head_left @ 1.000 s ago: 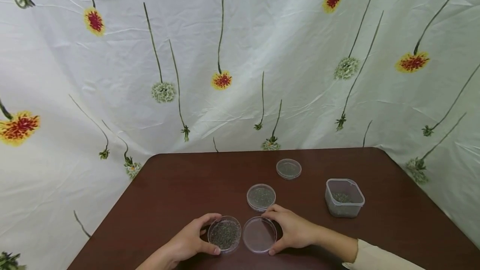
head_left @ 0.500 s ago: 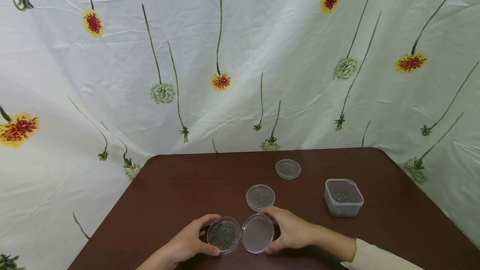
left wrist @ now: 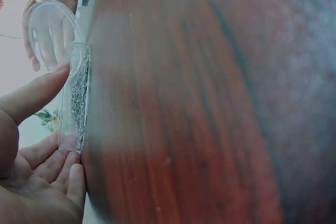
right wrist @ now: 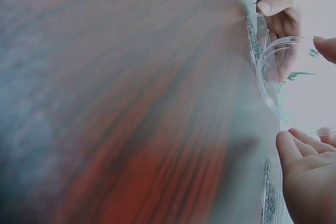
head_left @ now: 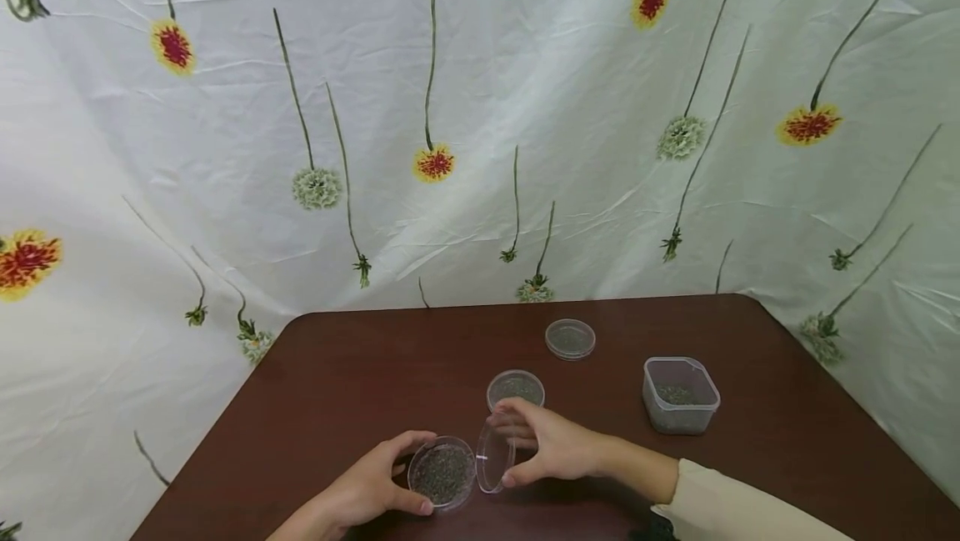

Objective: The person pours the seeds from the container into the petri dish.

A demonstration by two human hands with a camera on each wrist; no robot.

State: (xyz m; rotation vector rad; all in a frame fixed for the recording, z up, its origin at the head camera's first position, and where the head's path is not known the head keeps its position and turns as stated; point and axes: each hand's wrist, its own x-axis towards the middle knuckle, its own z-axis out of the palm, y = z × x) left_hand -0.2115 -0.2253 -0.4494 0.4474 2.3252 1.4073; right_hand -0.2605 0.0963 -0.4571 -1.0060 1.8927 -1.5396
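My left hand grips a clear petri dish by its sides, thumb at the near edge and fingers at the far edge. Small dark grey-green granules fill it, and in the left wrist view the dish sits on the tabletop. My right hand holds a clear round lid by its rim between thumb and fingers. The lid is tilted steeply, its left edge right at the dish's right rim. In the right wrist view the lid overlaps the dish.
Behind my right hand stands another petri dish with granules, covered. Farther back is a similar dish. A square plastic tub holding granules stands to the right on the brown table. A flower-printed cloth hangs behind.
My right hand has raised the lid from lying nearly flat beside the dish to a steep tilt, moving slightly left. My left hand keeps its hold on the dish.
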